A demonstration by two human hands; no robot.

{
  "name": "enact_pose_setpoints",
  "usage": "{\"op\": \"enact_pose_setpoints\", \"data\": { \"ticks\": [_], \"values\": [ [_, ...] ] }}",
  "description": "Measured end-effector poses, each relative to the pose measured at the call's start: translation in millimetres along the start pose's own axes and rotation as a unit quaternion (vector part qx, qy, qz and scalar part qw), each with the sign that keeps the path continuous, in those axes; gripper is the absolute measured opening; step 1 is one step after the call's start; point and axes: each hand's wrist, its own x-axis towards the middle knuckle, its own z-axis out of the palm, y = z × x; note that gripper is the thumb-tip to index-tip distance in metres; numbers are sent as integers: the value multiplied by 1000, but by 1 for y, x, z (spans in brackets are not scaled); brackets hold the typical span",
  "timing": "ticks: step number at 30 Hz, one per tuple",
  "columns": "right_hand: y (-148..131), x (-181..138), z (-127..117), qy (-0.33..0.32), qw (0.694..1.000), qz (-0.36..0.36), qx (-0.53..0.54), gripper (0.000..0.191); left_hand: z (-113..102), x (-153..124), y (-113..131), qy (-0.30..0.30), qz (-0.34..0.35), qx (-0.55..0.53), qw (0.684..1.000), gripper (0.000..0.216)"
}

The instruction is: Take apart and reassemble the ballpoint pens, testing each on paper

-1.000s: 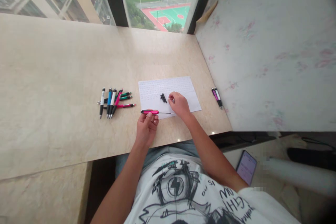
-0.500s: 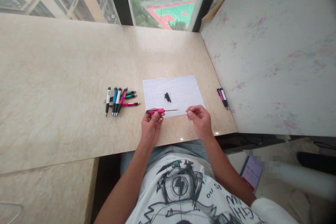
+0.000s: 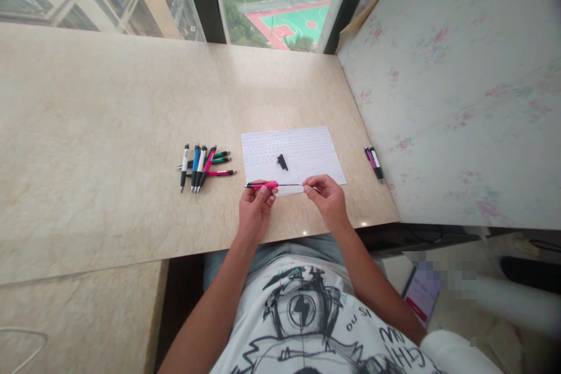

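My left hand (image 3: 256, 207) is closed around the pink barrel of a ballpoint pen (image 3: 268, 184), held level above the paper's front edge. From the barrel's right end a thin dark refill (image 3: 287, 185) sticks out. At the refill's tip, the thumb and fingers of my right hand (image 3: 328, 198) are pinched together. Whatever lies between them is too small to make out. Two short black pen parts (image 3: 281, 162) lie side by side on a written sheet of paper (image 3: 307, 146), just beyond my hands.
Left of the paper lies a loose pile of several pens (image 3: 201, 166) in white, blue, pink and green. Two more pens (image 3: 374, 164), one purple and one white, rest by the flowered wall (image 3: 460, 99). A window (image 3: 284, 0) borders the stone counter (image 3: 109, 128) at the back.
My right hand has moved left, so its pinched fingertips are now at the refill's tip. My left hand still holds the pink pen barrel. The view has shifted slightly.
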Motion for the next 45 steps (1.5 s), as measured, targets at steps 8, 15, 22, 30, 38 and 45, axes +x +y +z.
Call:
{"op": "enact_pose_setpoints", "data": {
  "ticks": [8,15,22,30,38,45],
  "values": [
    [4,0,6,-36,999,30,-3,19,1,-1,0,-14,-12,10,1000,25],
    [18,10,13,-103,989,-5,-103,30,-1,-1,1,-11,-10,-11,1000,24],
    [28,51,23,-58,862,-116,-490,29,-1,-1,2,-4,-8,-11,1000,25],
    [26,61,39,-31,789,-85,-608,14,-2,0,0,-8,-11,-15,1000,26],
    [25,58,7,60,899,-45,-432,13,-2,-2,1,-9,-10,-15,1000,24],
    [8,23,-33,20,984,-17,-175,22,-1,-2,2,-3,-9,-9,1000,26]
  ]
}}
